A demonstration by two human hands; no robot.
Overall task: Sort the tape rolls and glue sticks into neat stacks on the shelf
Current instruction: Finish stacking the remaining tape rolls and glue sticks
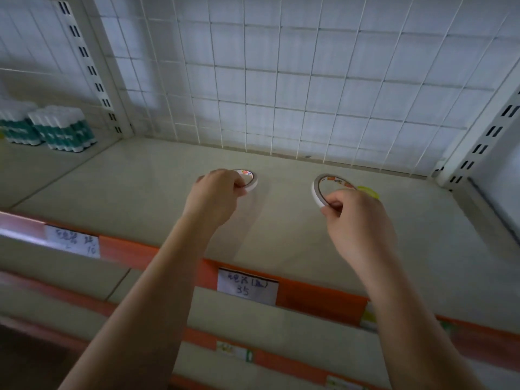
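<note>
Holding one tape roll each, left hand (216, 190) pinching the small roll (247, 180), right hand (357, 218) pinching the large roll (323, 190) mid-shelf (140, 175); glue sticks (60, 128) stacked at the back-left corner, tape stacks barely begun.

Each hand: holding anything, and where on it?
Left hand pinches a tape roll at its near-left rim. Right hand pinches a second, tilted tape roll at its near rim.

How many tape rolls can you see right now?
2. One tape roll is in the left hand, low over the shelf; the other roll is tilted in the right hand. Something yellow behind it may be a third.
</note>
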